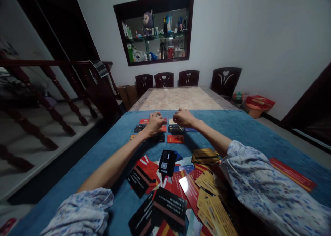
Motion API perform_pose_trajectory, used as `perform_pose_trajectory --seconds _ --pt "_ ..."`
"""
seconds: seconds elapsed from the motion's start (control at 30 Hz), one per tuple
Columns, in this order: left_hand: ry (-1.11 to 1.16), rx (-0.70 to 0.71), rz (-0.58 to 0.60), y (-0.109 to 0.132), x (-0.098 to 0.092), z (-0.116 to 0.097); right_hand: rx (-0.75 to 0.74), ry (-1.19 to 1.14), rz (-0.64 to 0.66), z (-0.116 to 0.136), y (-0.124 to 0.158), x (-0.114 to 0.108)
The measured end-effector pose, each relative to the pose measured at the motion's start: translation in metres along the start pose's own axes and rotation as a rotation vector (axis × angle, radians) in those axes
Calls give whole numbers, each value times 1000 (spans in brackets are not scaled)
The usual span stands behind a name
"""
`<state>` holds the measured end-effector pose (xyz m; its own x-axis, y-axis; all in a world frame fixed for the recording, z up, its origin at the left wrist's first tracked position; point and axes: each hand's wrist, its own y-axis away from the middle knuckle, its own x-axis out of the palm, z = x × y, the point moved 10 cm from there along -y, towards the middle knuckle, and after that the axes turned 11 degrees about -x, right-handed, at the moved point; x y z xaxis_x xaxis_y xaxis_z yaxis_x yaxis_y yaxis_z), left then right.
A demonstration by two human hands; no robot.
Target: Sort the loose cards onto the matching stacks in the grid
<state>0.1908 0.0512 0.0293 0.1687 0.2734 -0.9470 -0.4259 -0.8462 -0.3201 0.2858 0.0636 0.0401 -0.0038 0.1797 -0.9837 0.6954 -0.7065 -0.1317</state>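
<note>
I have both arms stretched forward over the blue cloth (111, 141), which covers the near part of the table (176, 98). My left hand (155, 124) is above the left side of the neat rows of cards, its fingers bent and slightly parted; I cannot tell whether they have hold of a card. A red card (143, 121) lies just to its left in the far row, a black card (139, 128) in the middle row, and another black card (158, 138) in the near row, closer to me.

My right hand (184, 117) is at the far row too, knuckles up and fingers curled down, beside a cream card (171, 121). Its fingertips are partly hidden, so I cannot tell how far they are apart or whether they grip anything. Close by are a dark card (176, 129) with a blue card (190, 129) to its right, and an orange-red card (175, 138) in front.

Between my forearms, nearer my body, a loose heap of cards overlaps at all angles: a black card with a white square (167, 163) at its far side, striped dark cards (169, 208) toward me, gold cards (216, 212) on the right.
</note>
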Motion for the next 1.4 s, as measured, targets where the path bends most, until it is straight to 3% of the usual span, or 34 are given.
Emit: perform_pose_trajectory --seconds 0.3,0.63,0.87,1.13,1.4 --pt "18 -66 -29 66 -17 13 -110 -57 -94 66 13 -10" --pt "77 -87 -89 136 -29 26 -269 -144 -158 134 24 -4" --pt "181 -114 -6 181 -33 28 -454 -225 -155 181 34 2" --pt "324 -114 91 202 -38 36 -654 -279 -183 220 50 11" --pt "441 -20 227 209 -28 20 -642 -294 -202 221 49 20"
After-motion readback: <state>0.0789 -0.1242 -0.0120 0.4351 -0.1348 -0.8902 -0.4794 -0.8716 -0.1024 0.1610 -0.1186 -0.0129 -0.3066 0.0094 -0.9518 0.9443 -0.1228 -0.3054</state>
